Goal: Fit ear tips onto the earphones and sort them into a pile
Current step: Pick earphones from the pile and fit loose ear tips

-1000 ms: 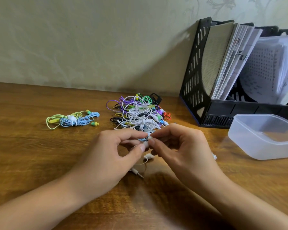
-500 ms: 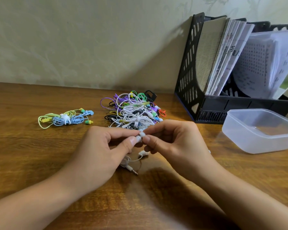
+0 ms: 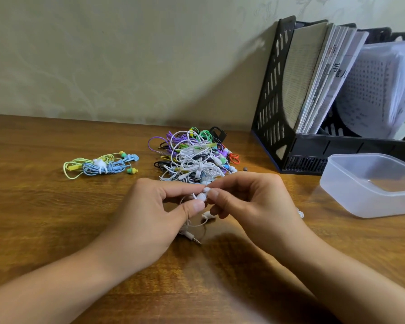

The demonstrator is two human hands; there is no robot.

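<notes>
Fingertips (image 3: 198, 205) of your left hand (image 3: 147, 220) and right hand (image 3: 250, 204) are curled in tight, pinching one white earbud (image 3: 201, 196) between them — just in front of the big tangled earphone heap (image 3: 192, 157), its plug (image 3: 193, 237) dangling onto the desk (image 3: 56, 218).

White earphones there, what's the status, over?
Left hand and right hand both pinching white earbud. Its plug on table. Nothing in the way.
</notes>
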